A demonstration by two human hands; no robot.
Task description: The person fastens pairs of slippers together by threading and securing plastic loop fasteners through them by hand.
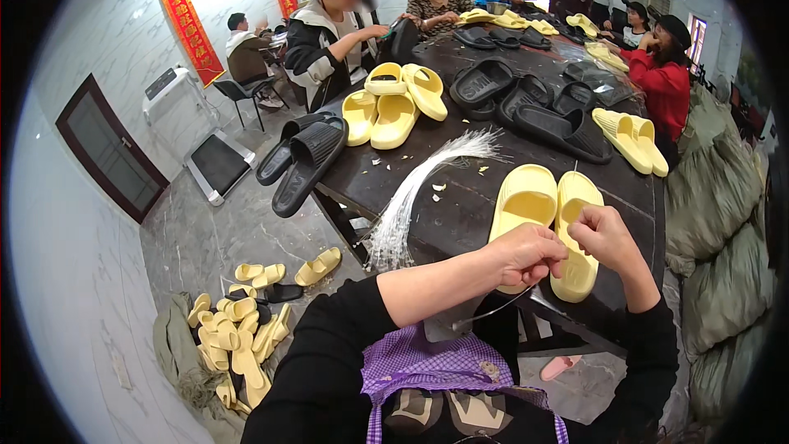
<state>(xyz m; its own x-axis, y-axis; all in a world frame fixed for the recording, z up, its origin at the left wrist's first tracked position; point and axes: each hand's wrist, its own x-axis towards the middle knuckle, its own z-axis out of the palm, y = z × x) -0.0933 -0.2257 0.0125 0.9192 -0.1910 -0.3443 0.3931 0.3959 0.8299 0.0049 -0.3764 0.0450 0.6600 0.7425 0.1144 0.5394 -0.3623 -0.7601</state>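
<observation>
A pair of yellow slippers (523,189) lies side by side on the dark table in front of me, toes away. My left hand (532,256) is closed in a pinch over the near part of the pair. My right hand (606,238) is curled shut above the right slipper, a little apart from the left. Whatever the fingers of either hand hold is too small to make out. A thin dark cord (503,307) runs below my left hand toward my lap. Left of the slippers lies a bundle of thin white plastic strands (415,197).
Yellow slippers (393,115) and black slippers (309,160) stand along the table's left edge, more black slippers (542,111) across its middle. A slipper pile (234,329) lies on the floor at left. Large sacks (719,222) line the right. Several people sit around the far table.
</observation>
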